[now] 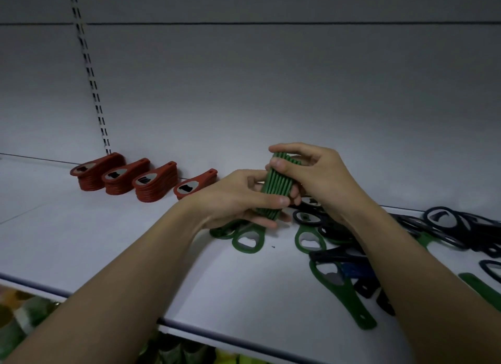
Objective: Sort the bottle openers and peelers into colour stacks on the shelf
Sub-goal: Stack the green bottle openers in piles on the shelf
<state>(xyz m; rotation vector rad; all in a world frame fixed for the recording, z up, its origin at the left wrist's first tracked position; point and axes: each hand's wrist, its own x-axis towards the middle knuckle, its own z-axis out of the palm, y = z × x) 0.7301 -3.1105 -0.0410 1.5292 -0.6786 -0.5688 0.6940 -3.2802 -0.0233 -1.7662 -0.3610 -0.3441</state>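
Two bare hands hold a bundle of green bottle openers (276,186) edge-on above a white shelf (108,244). The left hand (238,198) wraps its grip round the lower part of the bundle, thumb lying across the front; the right hand (311,173) closes its grip over the top, thumb pressed to the near edges and fingers curled behind. The bundle is clear of the shelf surface.

Along the back of the shelf to the left, four stacks of red bottle openers (127,180) stand side by side against the rear panel; the one nearest the hands is partly hidden by the left hand. Below the hands, loose green openers (248,241) lie flat on the shelf, another (309,240) just to their right, and a long green one (341,296) lies near the front edge. To the right, a tangled heap of dark blue or black openers (447,228) spreads across the shelf, partly covered by the right forearm. A slotted upright strip (89,73) runs up the rear panel.
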